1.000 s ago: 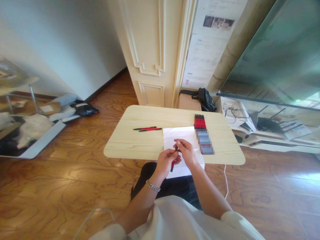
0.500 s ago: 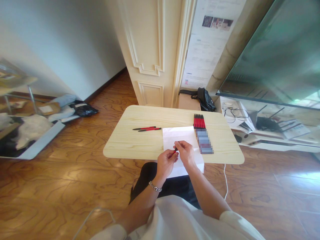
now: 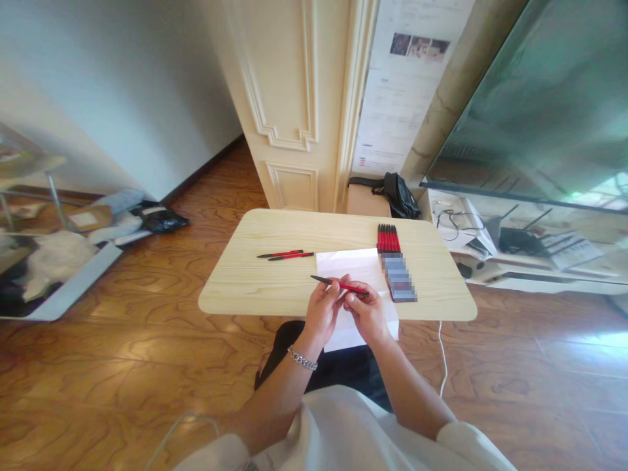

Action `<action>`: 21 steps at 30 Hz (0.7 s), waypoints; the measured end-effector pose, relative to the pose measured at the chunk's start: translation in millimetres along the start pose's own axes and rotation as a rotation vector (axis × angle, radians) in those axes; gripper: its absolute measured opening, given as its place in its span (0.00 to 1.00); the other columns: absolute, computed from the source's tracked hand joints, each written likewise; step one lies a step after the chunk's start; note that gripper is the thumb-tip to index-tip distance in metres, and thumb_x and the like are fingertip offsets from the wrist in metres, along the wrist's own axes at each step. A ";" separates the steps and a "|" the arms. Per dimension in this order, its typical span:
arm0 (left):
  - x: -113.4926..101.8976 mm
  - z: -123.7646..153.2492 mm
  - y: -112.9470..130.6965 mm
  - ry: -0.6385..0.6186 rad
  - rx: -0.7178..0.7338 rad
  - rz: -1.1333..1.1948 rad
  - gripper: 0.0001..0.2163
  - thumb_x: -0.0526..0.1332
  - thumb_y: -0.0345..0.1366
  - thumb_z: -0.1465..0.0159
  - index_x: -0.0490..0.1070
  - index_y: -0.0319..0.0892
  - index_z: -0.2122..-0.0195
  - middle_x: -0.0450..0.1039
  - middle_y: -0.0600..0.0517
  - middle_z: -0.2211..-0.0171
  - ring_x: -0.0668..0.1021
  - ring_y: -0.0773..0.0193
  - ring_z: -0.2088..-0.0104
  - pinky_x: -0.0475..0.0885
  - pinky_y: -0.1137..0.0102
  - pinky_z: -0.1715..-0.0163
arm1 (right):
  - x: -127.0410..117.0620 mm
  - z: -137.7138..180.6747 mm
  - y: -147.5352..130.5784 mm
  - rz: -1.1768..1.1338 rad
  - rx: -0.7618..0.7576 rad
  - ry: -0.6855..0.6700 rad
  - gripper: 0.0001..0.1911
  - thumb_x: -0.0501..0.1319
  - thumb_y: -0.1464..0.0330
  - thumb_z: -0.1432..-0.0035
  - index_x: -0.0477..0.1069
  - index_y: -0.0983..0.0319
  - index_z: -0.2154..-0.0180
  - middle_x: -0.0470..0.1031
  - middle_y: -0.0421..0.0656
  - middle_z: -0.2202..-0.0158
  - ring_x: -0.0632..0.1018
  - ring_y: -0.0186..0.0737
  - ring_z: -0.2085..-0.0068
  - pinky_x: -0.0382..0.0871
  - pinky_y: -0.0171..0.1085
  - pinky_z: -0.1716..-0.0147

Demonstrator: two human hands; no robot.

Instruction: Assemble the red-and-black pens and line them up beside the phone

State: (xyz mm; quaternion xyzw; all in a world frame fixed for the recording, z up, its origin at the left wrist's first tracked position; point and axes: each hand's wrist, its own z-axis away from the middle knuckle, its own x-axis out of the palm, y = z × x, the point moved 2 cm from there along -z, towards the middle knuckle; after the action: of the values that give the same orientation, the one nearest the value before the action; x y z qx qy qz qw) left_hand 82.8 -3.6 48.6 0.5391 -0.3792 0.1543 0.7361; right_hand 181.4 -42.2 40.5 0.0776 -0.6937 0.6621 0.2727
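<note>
A red and black pen (image 3: 347,286) lies across both hands, its dark tip pointing left. My left hand (image 3: 322,313) is closed around the tip half, and my right hand (image 3: 369,315) grips the other end. Beneath them a white sheet of paper (image 3: 347,263) hangs over the table's near edge. Two more red and black pens (image 3: 285,254) rest to the left of the paper. At the right, several like pens (image 3: 389,239) lie side by side in a row, just beyond a flat blurred-out object (image 3: 400,277).
All this is on a small pale wooden table (image 3: 235,281) with rounded corners. Behind it are a black bag (image 3: 400,196) on a box and a low cabinet with cables. A white cord (image 3: 443,360) runs down beside the right edge. Packages lie on the floor at left.
The pen, mostly hidden in my fingers before, now shows at full length, turned sideways across both hands. My hands have shifted slightly. The pens on the table have stayed put.
</note>
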 end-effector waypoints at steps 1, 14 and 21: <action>1.5 0.2 -3.1 -0.015 -0.005 0.009 0.11 0.66 0.41 0.42 0.70 0.39 0.63 0.75 0.49 0.64 0.76 0.67 0.66 0.69 0.72 0.68 | 2.8 -0.5 2.9 -0.062 0.001 0.025 0.14 0.68 0.64 0.50 0.73 0.58 0.61 0.72 0.37 0.74 0.70 0.33 0.74 0.67 0.35 0.71; -37.5 -5.8 2.3 0.067 0.117 -0.646 0.15 0.65 0.43 0.43 0.76 0.40 0.59 0.77 0.44 0.59 0.77 0.57 0.57 0.71 0.64 0.57 | -26.3 -56.8 -28.2 -0.373 -0.002 0.257 0.19 0.59 0.53 0.42 0.65 0.60 0.76 0.76 0.42 0.66 0.76 0.36 0.64 0.70 0.37 0.64; -71.7 -12.4 11.6 0.229 0.246 -0.775 0.15 0.64 0.44 0.42 0.74 0.39 0.61 0.78 0.47 0.67 0.79 0.61 0.67 0.73 0.67 0.64 | -46.9 -74.1 -30.1 -0.559 0.053 0.128 0.24 0.53 0.46 0.43 0.61 0.59 0.76 0.52 0.32 0.85 0.56 0.28 0.85 0.54 0.30 0.85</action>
State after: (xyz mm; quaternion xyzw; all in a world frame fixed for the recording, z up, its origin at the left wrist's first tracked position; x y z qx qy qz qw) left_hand 32.5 25.0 2.8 0.7052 -0.0430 -0.0310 0.7071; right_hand 255.3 13.7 42.4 0.2311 -0.6090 0.5828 0.4858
